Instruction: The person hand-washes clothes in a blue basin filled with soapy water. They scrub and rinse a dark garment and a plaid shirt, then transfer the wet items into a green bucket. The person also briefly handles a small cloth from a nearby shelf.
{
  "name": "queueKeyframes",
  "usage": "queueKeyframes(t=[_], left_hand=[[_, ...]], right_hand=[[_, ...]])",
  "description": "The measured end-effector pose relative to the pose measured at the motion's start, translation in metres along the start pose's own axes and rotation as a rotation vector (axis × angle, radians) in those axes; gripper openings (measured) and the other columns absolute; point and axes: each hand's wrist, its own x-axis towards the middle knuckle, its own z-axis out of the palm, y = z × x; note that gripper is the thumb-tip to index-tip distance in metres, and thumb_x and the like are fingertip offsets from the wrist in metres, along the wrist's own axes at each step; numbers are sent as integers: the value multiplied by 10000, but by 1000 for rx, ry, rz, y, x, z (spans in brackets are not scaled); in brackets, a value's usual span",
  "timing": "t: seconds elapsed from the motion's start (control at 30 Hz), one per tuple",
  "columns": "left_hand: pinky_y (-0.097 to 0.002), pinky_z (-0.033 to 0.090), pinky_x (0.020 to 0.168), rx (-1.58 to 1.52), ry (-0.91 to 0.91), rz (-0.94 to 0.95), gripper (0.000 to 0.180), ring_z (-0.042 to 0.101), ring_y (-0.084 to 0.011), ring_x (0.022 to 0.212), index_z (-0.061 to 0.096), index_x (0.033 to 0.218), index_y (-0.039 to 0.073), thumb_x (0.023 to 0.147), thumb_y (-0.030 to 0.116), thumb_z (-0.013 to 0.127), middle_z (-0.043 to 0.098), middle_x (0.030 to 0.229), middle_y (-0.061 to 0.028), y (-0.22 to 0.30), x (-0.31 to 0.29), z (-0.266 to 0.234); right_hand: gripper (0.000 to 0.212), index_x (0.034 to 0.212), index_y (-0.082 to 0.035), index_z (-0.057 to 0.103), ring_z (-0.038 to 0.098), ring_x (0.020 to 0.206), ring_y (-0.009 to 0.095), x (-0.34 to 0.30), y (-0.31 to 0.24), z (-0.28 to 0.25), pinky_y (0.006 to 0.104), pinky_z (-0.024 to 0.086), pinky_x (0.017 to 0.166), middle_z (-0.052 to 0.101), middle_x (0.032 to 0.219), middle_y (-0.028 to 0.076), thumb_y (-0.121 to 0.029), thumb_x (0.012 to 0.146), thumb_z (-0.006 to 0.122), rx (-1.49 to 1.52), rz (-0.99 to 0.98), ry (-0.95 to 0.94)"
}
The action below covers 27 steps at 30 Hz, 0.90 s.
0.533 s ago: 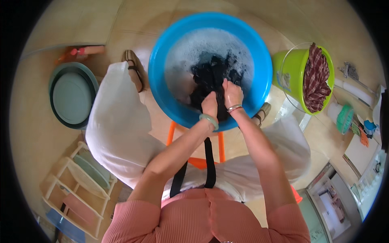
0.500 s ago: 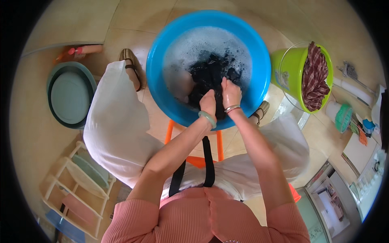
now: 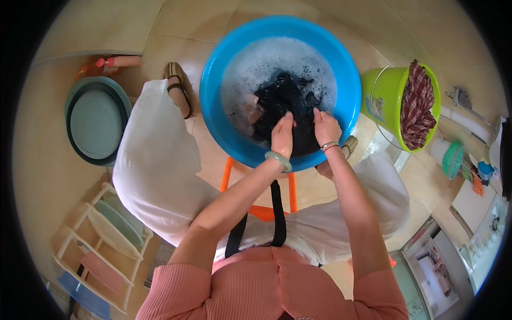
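Observation:
A wide blue basin (image 3: 210,80) of foamy water stands in front of me. Wet dark cloth (image 3: 290,98) lies bunched in the water, partly under suds. With a pale green bangle on its wrist, my left hand (image 3: 282,134) grips the cloth at its near left part. My right hand (image 3: 326,128), wearing a thin metal bangle, has curled fingers closed on the cloth's right side. A gap of dark fabric shows between the two hands. Something pale (image 3: 250,108) pokes through the foam left of the cloth; I cannot make out what it is.
At the right stands a lime-green bucket (image 3: 380,98) with a maroon patterned cloth (image 3: 417,109) over its rim. Stacked grey-green basins (image 3: 97,124) sit at the left, above a cream rack (image 3: 101,245). Orange stool legs (image 3: 292,193) show beneath the blue basin.
My hands have moved apart, the right one shifting right and the left slightly right. The dark cloth is spread wider between them. The whole view has shifted slightly.

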Motion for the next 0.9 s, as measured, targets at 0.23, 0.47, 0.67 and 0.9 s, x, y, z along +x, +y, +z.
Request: queueKeyframes(t=[0.23, 0.47, 0.67, 0.9], left_hand=[[-379, 442, 772, 240, -30, 342, 413, 584, -338, 861, 399, 1348, 173, 987, 374, 413, 597, 930, -188, -13, -5, -4], [-233, 415, 717, -29, -44, 111, 523, 499, -100, 737, 368, 1381, 104, 930, 203, 613, 550, 772, -19, -50, -17, -14], [-209, 444, 807, -148, -172, -306, 186, 568, -69, 833, 694, 952, 53, 892, 227, 674, 660, 878, 27, -54, 3, -23], [-250, 444, 802, 929, 48, 539, 155, 592, -177, 853, 686, 901, 106, 872, 258, 678, 651, 983, -43, -30, 6, -31]], right_hand=[[220, 879, -84, 684, 614, 737, 363, 0, -11, -32, 391, 485, 656, 652, 814, 156, -291, 885, 610, 299, -302, -172], [423, 986, 46, 621, 637, 752, 197, 25, 22, -32, 323, 515, 677, 663, 896, 94, -355, 986, 485, 1578, 398, 217], [714, 1182, 24, 559, 516, 1179, 310, -1, 26, -29, 388, 439, 950, 567, 1228, 200, -520, 753, 731, 578, 118, 109], [168, 1005, -31, 675, 629, 964, 314, -2, 53, -32, 347, 504, 821, 646, 1036, 231, -109, 864, 625, 439, 27, 155]])
